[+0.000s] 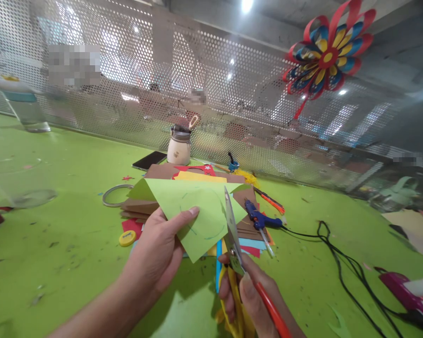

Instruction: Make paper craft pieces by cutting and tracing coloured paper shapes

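My left hand grips a light green sheet of paper, thumb on top and fingers beneath it. A circle is drawn on the paper in a thin dark line, and the sheet's far corners curl. In my right hand is a pair of scissors with red and yellow handles. Its blades are up at the paper's right side, one in front of the sheet; whether they are cutting I cannot tell. Below the paper lies a stack of brown card with coloured sheets.
Right of the stack lies a blue glue gun, its black cord looping across the green table. A phone and a cream jar stand behind, a tape roll at left. A purple glue gun lies right.
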`<state>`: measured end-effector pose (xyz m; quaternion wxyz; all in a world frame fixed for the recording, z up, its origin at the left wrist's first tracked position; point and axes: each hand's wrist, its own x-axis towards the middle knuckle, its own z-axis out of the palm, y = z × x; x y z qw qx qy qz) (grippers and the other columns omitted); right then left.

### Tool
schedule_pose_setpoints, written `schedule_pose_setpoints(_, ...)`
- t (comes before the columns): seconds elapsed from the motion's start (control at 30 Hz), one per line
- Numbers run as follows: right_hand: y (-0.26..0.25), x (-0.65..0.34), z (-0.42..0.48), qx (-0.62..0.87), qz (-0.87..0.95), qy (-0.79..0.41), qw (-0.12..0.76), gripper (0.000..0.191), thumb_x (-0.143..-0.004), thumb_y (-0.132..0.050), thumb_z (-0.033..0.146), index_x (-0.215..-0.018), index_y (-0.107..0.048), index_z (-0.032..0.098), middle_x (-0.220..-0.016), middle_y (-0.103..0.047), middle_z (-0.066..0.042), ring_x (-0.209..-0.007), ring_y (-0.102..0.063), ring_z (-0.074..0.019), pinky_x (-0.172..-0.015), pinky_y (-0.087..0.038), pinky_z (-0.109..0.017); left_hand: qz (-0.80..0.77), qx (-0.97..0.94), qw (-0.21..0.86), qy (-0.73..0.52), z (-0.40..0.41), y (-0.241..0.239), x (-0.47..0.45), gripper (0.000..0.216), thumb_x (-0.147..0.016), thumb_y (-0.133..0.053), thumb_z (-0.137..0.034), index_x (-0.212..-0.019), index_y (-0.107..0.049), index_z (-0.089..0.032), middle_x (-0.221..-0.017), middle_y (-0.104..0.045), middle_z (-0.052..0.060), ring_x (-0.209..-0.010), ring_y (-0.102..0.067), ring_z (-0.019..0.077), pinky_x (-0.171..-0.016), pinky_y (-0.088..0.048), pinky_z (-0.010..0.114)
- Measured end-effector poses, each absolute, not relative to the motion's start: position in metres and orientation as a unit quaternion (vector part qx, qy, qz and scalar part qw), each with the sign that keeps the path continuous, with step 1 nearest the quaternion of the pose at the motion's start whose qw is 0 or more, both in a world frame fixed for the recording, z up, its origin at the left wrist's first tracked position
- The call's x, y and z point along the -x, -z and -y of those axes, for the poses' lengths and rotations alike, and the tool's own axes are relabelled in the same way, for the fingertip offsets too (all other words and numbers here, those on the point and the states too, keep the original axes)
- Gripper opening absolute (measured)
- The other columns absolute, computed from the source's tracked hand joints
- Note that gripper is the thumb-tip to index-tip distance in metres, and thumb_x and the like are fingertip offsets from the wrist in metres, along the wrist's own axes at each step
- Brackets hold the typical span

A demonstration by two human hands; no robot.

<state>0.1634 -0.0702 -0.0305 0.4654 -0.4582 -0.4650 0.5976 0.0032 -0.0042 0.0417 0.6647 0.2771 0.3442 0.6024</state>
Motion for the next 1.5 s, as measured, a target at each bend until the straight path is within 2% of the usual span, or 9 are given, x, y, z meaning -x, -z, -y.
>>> schedule_pose_setpoints(0.23, 0.031, -0.164, 0.070, 0.462, 0.473, -0.594, 0.458, 0.069, -0.073, -0.058, 0.076, -0.112, -0.056, 0.019, -0.067, -0.056, 0.001, -0.048, -0.048, -0.0094, -0.044, -0.038, -0.021, -0.344, -0.259, 0.673, -0.601, 0.003, -0.040, -0.004, 0.051, -0.074, -0.071, -0.009, -0.123, -0.059, -0.018, -0.095, -0.077, 0.010, -0.073, -0.074, 0.0242, -0.061, -0.062, 0.030)
schedule_pose_setpoints(0.4, 0.030, -0.165, 0.070, 0.460, 0.476, -0.596, 0.455, 0.076, -0.070, -0.055, 0.080, -0.113, -0.054, 0.018, -0.068, -0.058, 0.000, -0.049, -0.047, -0.0085, -0.045, -0.038, -0.021, -0.342, -0.250, 0.675, -0.604, 0.002, -0.041, -0.004, 0.051, -0.072, -0.070, -0.006, -0.121, -0.060, -0.017, -0.094, -0.077, 0.010, -0.075, -0.074, 0.0255, -0.060, -0.062, 0.031)
schedule_pose_setpoints(0.73, 0.029, -0.164, 0.070, 0.468, 0.472, -0.602, 0.443, 0.069, -0.073, -0.059, 0.075, -0.113, -0.056, 0.019, -0.066, -0.056, 0.001, -0.047, -0.050, -0.0104, -0.043, -0.040, -0.022, -0.344, -0.253, 0.672, -0.606, 0.001, -0.041, -0.004, 0.049, -0.072, -0.070, -0.007, -0.119, -0.061, -0.016, -0.092, -0.077, 0.011, -0.072, -0.074, 0.0253, -0.058, -0.062, 0.031)
schedule_pose_setpoints(1.0, 0.032, -0.165, 0.068, 0.483, 0.471, -0.605, 0.423, 0.071, -0.072, -0.059, 0.075, -0.116, -0.053, 0.019, -0.068, -0.057, 0.000, -0.047, -0.051, -0.0106, -0.044, -0.039, -0.022, -0.342, -0.256, 0.675, -0.602, 0.002, -0.040, -0.003, 0.050, -0.070, -0.071, -0.006, -0.118, -0.060, -0.016, -0.091, -0.077, 0.010, -0.068, -0.074, 0.0248, -0.057, -0.062, 0.031)
schedule_pose_setpoints(1.3, 0.022, -0.167, 0.065, 0.477, 0.488, -0.624, 0.380, 0.072, -0.071, -0.056, 0.078, -0.111, -0.055, 0.018, -0.066, -0.057, 0.001, -0.050, -0.054, -0.0117, -0.050, -0.044, -0.024, -0.330, -0.262, 0.639, -0.644, -0.015, -0.045, 0.013, 0.039, -0.065, -0.072, -0.003, -0.101, -0.065, -0.014, -0.082, -0.077, 0.007, -0.067, -0.074, 0.0233, -0.065, -0.063, 0.033)
schedule_pose_setpoints(1.5, 0.009, -0.173, 0.079, 0.480, 0.531, -0.612, 0.335, 0.074, -0.073, -0.051, 0.080, -0.112, -0.055, 0.018, -0.068, -0.059, -0.001, -0.050, -0.052, -0.0117, -0.049, -0.043, -0.025, -0.331, -0.256, 0.596, -0.685, -0.029, -0.053, 0.028, 0.027, -0.066, -0.070, -0.002, -0.088, -0.065, -0.016, -0.077, -0.076, 0.005, -0.067, -0.073, 0.0225, -0.063, -0.063, 0.031)
